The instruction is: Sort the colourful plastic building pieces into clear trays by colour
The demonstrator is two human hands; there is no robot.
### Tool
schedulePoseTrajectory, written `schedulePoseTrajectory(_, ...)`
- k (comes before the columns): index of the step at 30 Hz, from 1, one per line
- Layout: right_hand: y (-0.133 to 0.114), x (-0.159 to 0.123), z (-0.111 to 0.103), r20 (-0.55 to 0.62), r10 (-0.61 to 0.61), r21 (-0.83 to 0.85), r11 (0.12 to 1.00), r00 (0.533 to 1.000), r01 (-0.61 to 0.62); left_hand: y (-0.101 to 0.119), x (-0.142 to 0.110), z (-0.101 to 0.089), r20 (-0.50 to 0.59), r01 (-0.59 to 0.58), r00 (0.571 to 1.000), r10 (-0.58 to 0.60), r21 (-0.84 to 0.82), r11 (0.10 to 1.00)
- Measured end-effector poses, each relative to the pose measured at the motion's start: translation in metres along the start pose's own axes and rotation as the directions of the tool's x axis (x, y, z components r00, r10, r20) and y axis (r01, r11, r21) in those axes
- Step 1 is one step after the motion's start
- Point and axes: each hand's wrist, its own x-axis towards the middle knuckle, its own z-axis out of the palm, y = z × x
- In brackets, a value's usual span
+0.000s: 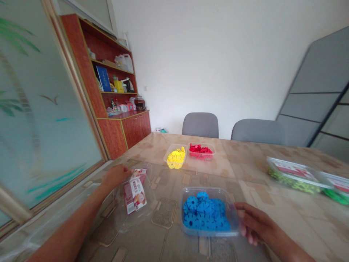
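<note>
My left hand (116,177) grips the edge of a clear plastic lid (136,198) that carries a red-and-white printed label and stands tilted on the patterned table (166,214). My right hand (252,222) holds the right side of a clear plastic tray (209,233) filled with blue gear-shaped plastic pieces (204,213). Farther along the table, beyond both hands, are a clear tray of yellow pieces (176,156) and a clear tray of red pieces (201,151).
Two lidded boxes of green pieces (294,175) lie at the table's right side. Grey chairs (200,125) stand beyond the far edge. A frosted glass door (46,109) runs along the left, with a wooden cabinet (114,87) in the far corner.
</note>
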Motion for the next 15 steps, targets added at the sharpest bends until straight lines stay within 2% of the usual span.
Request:
schedulePoseTrajectory(3,-0.002,0.000,0.000,-0.002,0.017,-0.025,1.000,1.000,-0.017,-0.002,0.004,0.004,-0.010,0.000,1.000,0.000,0.013,1.000)
schedulePoseTrajectory(7,-0.004,0.000,-0.001,0.012,0.011,-0.041,0.999,1.000,-0.011,-0.001,0.006,0.004,-0.085,0.006,0.996,-0.009,-0.032,0.999)
schedulePoseTrajectory(15,-0.003,0.000,-0.001,0.027,-0.002,-0.022,1.000,1.000,0.003,0.005,0.008,-0.006,-0.272,-0.040,0.961,-0.052,-0.322,0.946)
